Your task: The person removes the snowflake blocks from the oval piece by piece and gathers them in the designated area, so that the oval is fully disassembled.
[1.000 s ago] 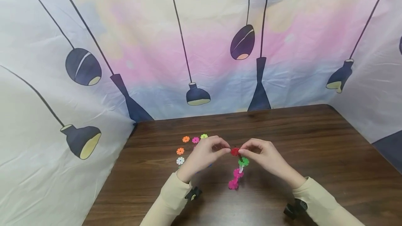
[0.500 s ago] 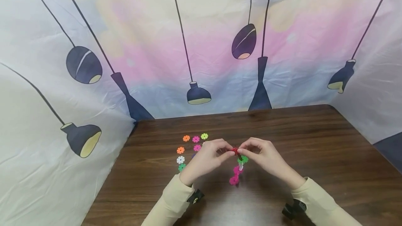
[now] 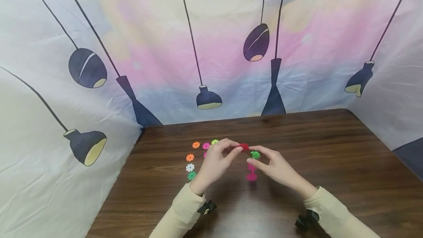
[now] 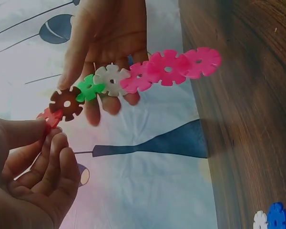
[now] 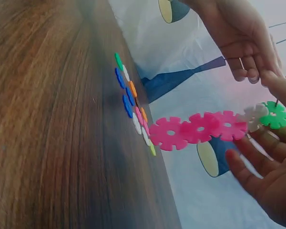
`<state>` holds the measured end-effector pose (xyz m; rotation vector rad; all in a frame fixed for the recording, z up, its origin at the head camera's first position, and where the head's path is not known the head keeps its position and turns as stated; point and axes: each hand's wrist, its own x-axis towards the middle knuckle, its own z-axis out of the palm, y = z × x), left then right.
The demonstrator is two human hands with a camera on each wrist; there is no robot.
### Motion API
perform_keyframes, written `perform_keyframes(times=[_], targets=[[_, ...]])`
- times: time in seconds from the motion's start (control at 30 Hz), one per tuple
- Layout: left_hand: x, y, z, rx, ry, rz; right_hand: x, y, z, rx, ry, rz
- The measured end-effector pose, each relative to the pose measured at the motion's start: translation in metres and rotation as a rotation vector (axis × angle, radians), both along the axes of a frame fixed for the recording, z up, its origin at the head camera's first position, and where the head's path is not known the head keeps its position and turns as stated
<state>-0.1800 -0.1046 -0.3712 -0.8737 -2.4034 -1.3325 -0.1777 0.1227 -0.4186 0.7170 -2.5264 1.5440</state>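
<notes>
A chain of interlocked plastic flower-shaped discs is held up above the table. From one end it runs red disc [image 4: 51,118], brown disc [image 4: 58,100], green disc [image 4: 88,93], white disc [image 4: 106,82], then three pink discs [image 4: 159,69]. My left hand [image 3: 214,162] pinches the red end disc between thumb and fingers. Around the chain, the fingers of my right hand [image 3: 279,164] are spread and relaxed, with one fingertip right at the brown disc in the left wrist view. The pink end [image 5: 169,141] extends free past the right hand.
Loose flower discs lie on the dark wooden table [image 3: 330,142] left of the hands, including an orange disc [image 3: 190,157], a white disc [image 3: 190,167] and a green disc [image 3: 191,176]. Blue discs [image 5: 127,106] show in the right wrist view. A lamp-printed cloth [image 3: 231,72] hangs behind.
Both hands have shifted toward the far side with the chain. My right thumb and fingers have parted from their pinch near the red disc, while the left keeps holding it.
</notes>
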Motion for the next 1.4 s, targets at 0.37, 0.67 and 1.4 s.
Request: perform_keyframes(times=[0.37, 0.67, 1.4], targets=[[0.002, -0.002, 0.005, 0.02, -0.087, 0.01, 0.005, 0.004, 0.011, -0.149, -0.083, 0.003], [0.005, -0.002, 0.008, -0.04, -0.066, -0.063, 0.011, 0.004, 0.021, -0.156, -0.118, 0.024], [0.018, 0.004, 0.009, -0.013, 0.216, -0.022, 0.02, 0.003, 0.027, -0.145, 0.0, -0.015]])
